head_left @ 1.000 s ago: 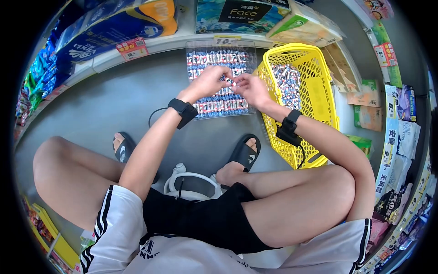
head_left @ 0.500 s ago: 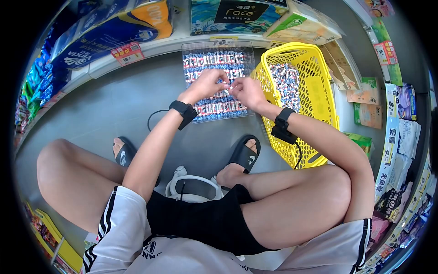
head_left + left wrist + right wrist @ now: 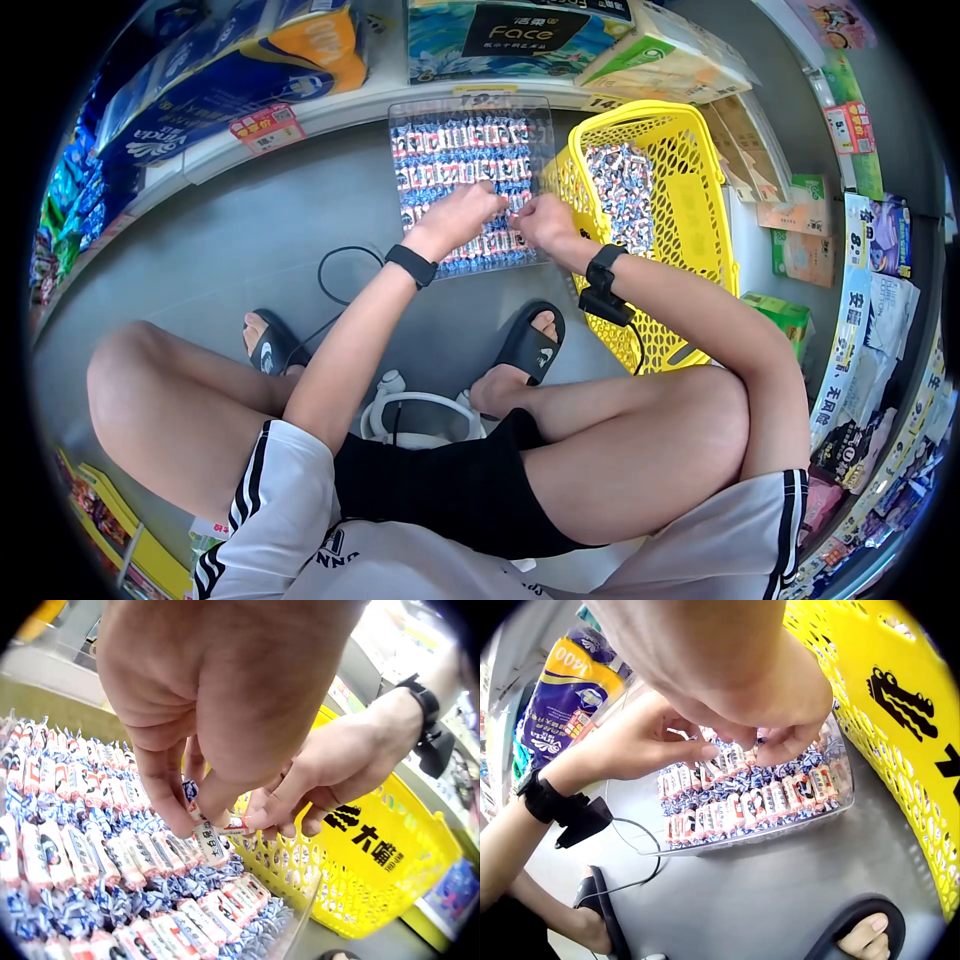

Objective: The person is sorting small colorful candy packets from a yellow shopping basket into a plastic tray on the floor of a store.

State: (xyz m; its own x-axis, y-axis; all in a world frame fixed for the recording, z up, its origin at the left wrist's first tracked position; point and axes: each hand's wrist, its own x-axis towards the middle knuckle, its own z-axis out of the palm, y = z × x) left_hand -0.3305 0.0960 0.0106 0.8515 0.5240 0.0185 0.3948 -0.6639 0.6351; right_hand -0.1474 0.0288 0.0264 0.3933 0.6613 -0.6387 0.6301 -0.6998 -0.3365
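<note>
A shallow clear plastic box (image 3: 546,135) holds rows of wrapped candies (image 3: 465,135) with blue-and-white twisted ends. Over its nearer rows, my left hand (image 3: 460,215) pinches one wrapped candy (image 3: 212,846) between thumb and fingertips, low against its neighbours in the left wrist view. Close beside it, my right hand (image 3: 547,222) bends over the box's right side. Its fingertips pinch a second wrapped candy (image 3: 236,823), which overlaps the first one in the left wrist view. In the right wrist view, the right hand (image 3: 735,682) partly hides the farther rows.
A yellow perforated basket (image 3: 712,150) stands right of the box with many loose wrapped candies (image 3: 620,190) inside. Shelves with tissue packs (image 3: 510,40) run behind and to the right. A black cable (image 3: 322,275) loops over the floor near the sandalled feet.
Both hands have come down nearer the person, from above the middle rows to a nearer row. The view has shifted slightly, so the box appears lower and further left.
</note>
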